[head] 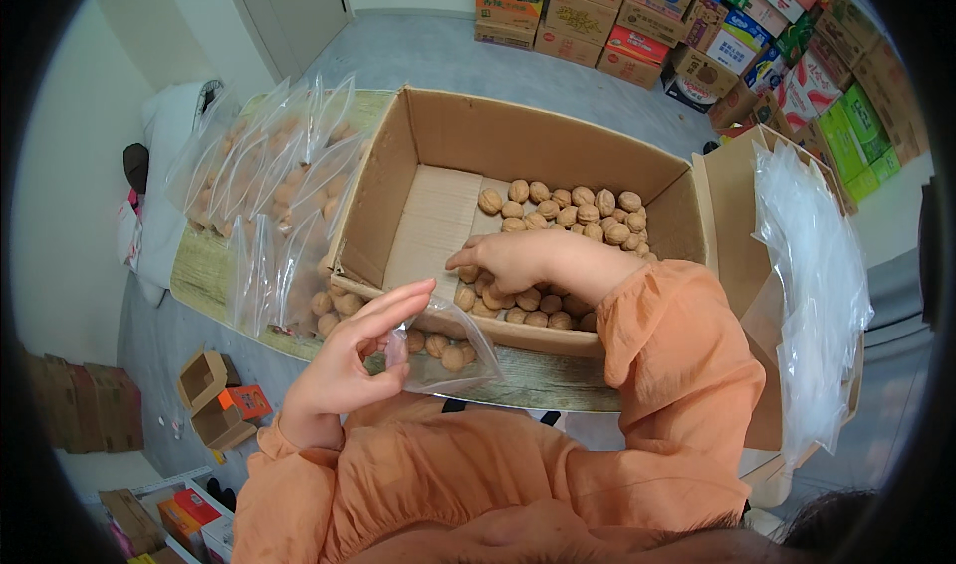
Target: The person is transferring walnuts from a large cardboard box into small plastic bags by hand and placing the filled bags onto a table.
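My left hand [358,347] grips the edge of a clear plastic bag [478,340] between thumb and fingers. Several walnuts [452,358] lie in that bag, beside the near wall of a cardboard box [523,334]. Inside the box, my right hand [504,261] reaches down onto loose walnuts [616,233], its fingertips among them and its index finger pointing left. The palm side is hidden, so whether it holds a walnut cannot be told. Walnuts cover the box's right part; bare cardboard shows at its left.
Clear zip bags [287,183] filled with walnuts stand left of the box on a wood-patterned table [202,265]. A second carton [728,213] at the right bears a stack of empty plastic bags [810,295]. Stacked cartons [582,15] line the far wall.
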Available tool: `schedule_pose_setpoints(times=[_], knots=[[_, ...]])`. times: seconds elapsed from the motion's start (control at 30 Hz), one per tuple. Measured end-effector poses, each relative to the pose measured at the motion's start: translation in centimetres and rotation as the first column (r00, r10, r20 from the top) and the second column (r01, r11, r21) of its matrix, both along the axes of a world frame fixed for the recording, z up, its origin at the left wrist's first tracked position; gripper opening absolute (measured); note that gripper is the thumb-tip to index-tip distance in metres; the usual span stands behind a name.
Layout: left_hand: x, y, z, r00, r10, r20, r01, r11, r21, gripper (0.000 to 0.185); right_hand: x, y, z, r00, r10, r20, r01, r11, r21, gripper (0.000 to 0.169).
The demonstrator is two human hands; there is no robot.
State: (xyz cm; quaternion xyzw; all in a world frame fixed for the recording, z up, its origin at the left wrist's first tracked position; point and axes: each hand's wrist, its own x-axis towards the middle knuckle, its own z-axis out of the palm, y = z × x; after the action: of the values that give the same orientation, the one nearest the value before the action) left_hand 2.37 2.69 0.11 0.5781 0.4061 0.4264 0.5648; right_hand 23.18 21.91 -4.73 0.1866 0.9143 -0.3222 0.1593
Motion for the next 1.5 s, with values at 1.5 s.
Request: schedule_pose_setpoints(times=[1.5], knots=[[0.4, 0.0, -0.6, 0.997, 0.039, -0.069, -0.033, 0.996, 0.083, 0.071, 1.5, 2.9, 3.7, 0.922, -0.156, -0.354, 0.270, 0.915, 0.300, 0.024]])
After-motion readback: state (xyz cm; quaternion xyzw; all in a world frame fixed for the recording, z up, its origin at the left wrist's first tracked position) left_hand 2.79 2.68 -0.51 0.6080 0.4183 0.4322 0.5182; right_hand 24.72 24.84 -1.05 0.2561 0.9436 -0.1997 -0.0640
